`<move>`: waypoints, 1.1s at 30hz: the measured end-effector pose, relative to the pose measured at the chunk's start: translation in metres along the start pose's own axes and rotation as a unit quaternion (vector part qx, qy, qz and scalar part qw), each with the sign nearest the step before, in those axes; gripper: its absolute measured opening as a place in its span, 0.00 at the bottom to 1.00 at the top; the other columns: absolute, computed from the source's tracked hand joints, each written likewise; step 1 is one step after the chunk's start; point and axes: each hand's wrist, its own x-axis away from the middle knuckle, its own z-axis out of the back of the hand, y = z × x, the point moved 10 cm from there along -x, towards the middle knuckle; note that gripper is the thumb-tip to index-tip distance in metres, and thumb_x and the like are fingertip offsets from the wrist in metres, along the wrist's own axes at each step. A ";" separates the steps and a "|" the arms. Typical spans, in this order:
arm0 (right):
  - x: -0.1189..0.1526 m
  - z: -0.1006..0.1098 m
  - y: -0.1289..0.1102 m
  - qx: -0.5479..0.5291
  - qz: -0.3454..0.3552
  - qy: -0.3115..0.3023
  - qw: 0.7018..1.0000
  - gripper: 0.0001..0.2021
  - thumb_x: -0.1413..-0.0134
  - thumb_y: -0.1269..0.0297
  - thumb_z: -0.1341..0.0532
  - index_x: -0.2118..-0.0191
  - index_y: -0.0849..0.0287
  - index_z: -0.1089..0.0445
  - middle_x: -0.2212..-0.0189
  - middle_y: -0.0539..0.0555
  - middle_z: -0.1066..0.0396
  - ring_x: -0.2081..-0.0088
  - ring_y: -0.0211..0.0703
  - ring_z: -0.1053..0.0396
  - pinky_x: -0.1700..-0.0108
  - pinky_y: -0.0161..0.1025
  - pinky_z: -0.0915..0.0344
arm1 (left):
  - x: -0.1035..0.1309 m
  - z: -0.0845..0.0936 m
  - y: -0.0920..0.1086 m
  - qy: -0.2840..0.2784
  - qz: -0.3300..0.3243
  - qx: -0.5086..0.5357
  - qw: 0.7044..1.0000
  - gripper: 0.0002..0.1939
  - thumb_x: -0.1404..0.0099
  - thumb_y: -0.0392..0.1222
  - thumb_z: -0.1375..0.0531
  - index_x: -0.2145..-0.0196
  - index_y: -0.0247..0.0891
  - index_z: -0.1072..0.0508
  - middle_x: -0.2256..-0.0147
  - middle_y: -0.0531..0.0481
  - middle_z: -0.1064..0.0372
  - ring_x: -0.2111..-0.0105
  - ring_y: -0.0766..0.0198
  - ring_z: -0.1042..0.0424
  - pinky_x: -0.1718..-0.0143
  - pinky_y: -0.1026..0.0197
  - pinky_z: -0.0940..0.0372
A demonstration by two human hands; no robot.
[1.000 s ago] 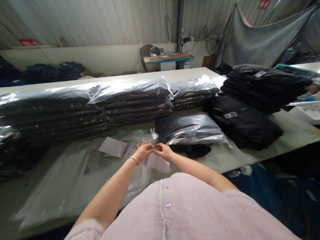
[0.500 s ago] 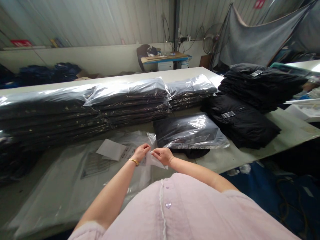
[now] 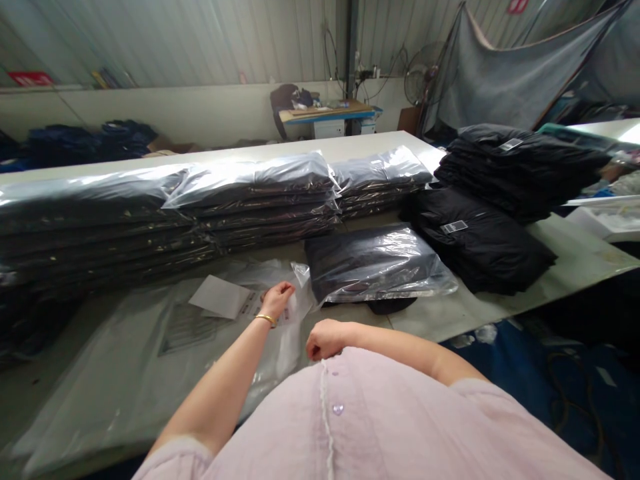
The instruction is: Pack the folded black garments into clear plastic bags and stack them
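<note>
My left hand (image 3: pixel 277 301), with a gold bangle at the wrist, is closed in a pinch on the edge of a clear plastic bag (image 3: pixel 309 293). That bag lies flat with a folded black garment (image 3: pixel 365 263) inside it, to the right of the hand. Close to my shirt front, my right hand (image 3: pixel 326 339) is curled shut, its fingertips turned down and hidden. Whatever it may hold cannot be seen. Under my left forearm are flat clear plastic bags (image 3: pixel 130 360) with printed text, and a white paper sheet (image 3: pixel 220 297) rests on them.
Stacks of bagged dark garments (image 3: pixel 255 193) line the back of the table. Black folded garments (image 3: pixel 480 247) with white labels are piled at the right. Farther back are a small work table (image 3: pixel 330 115) and a fan (image 3: pixel 420 77).
My right hand has pulled away from the left, down toward my body, and curled up. My left hand has shifted slightly left and up, still pinching. The bagged garment stays in place.
</note>
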 end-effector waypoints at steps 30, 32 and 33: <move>0.010 0.023 0.107 -0.597 -0.273 0.381 0.651 0.13 0.61 0.57 0.29 0.71 0.59 0.27 0.75 0.50 0.27 0.69 0.40 0.28 0.61 0.38 0.34 | 0.058 -0.008 0.027 0.037 -0.007 -0.176 0.984 0.17 0.44 0.59 0.38 0.67 0.44 0.20 0.66 0.50 0.21 0.66 0.60 0.25 0.65 0.62 0.36; 0.009 0.023 0.106 -0.591 -0.270 0.380 0.658 0.13 0.61 0.56 0.29 0.71 0.60 0.27 0.76 0.50 0.27 0.69 0.40 0.29 0.62 0.38 0.34 | 0.058 -0.008 0.025 0.028 0.008 -0.170 0.985 0.17 0.44 0.58 0.39 0.67 0.44 0.20 0.66 0.50 0.21 0.66 0.59 0.24 0.66 0.62 0.36; 0.009 0.024 0.106 -0.588 -0.269 0.380 0.662 0.13 0.62 0.56 0.29 0.72 0.60 0.27 0.76 0.50 0.27 0.69 0.40 0.29 0.62 0.38 0.34 | 0.057 -0.008 0.024 0.023 0.011 -0.170 0.985 0.16 0.43 0.57 0.40 0.67 0.44 0.20 0.66 0.50 0.21 0.65 0.59 0.24 0.66 0.62 0.37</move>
